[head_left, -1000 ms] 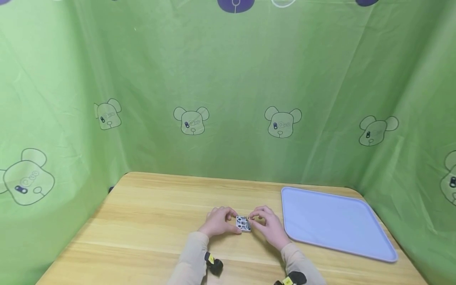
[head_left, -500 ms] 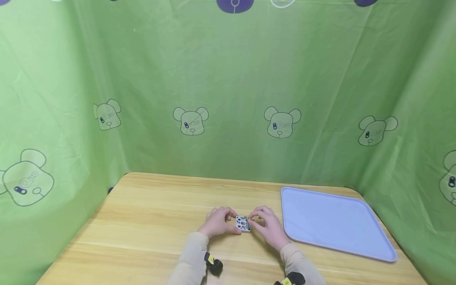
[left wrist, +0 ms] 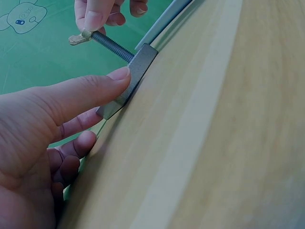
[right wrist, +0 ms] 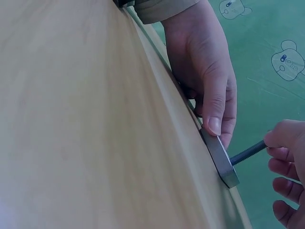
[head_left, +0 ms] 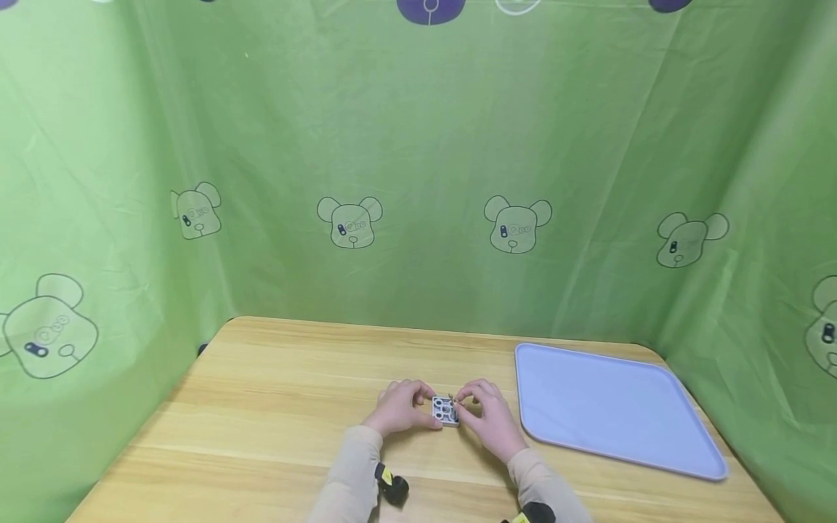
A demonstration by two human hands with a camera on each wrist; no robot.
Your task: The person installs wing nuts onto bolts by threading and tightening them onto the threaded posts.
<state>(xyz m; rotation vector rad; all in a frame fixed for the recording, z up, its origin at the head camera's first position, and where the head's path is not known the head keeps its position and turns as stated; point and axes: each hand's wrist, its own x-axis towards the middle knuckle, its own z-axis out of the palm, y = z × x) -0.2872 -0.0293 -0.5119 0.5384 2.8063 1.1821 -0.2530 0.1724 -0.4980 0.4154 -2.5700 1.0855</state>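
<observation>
A square grey metal plate (head_left: 445, 412) with round holes lies flat on the table. My left hand (head_left: 400, 408) grips its left side between thumb and fingers. Out of the plate's right part rises a threaded bolt (left wrist: 113, 46), with a small brass-coloured piece like a wing nut (left wrist: 77, 39) at its top. Thumb and fingertips of my right hand (head_left: 495, 423) pinch that brass piece, covering part of it. In the right wrist view, the bolt (right wrist: 248, 153) runs from the plate (right wrist: 220, 160) up to my right fingers.
A light blue tray (head_left: 615, 407) lies at the right of the wooden table (head_left: 275, 407), close beside my right hand. Green curtains (head_left: 418, 145) with bear prints stand behind the table and at both sides.
My right hand and forearm have shifted slightly left, its fingers still at the bolt's top. The left hand and the plate stay almost where they were.
</observation>
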